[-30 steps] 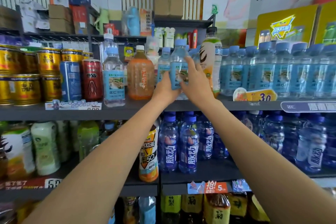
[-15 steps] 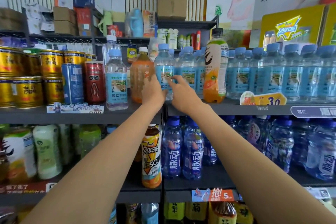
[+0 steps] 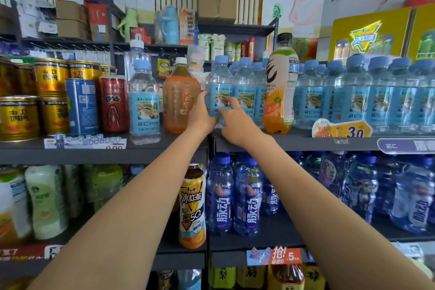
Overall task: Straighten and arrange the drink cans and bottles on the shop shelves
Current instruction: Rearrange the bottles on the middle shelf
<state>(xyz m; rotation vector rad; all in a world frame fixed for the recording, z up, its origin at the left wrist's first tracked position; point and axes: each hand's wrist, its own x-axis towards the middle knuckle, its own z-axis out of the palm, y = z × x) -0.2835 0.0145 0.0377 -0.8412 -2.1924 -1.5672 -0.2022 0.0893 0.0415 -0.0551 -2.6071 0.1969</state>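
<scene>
Blue-labelled water bottle [image 3: 219, 92] is what you've got in the head view, standing on the upper shelf [image 3: 103, 152] right where the two shelf sections meet. Your left hand [image 3: 200, 116] wraps its left side and your right hand [image 3: 235, 122] has fingertips on the label front, so the grip on both sides is holding that one bottle. It sits just beside the orange tea bottle [image 3: 180, 99] on its left, with more of the same water bottles packed in on its right. A tall peach-and-orange bottle [image 3: 280, 87] stands upright among that row. Further left you've got a red can [image 3: 113, 103] and a blue can [image 3: 81, 106] next to gold cans [image 3: 20, 117].
</scene>
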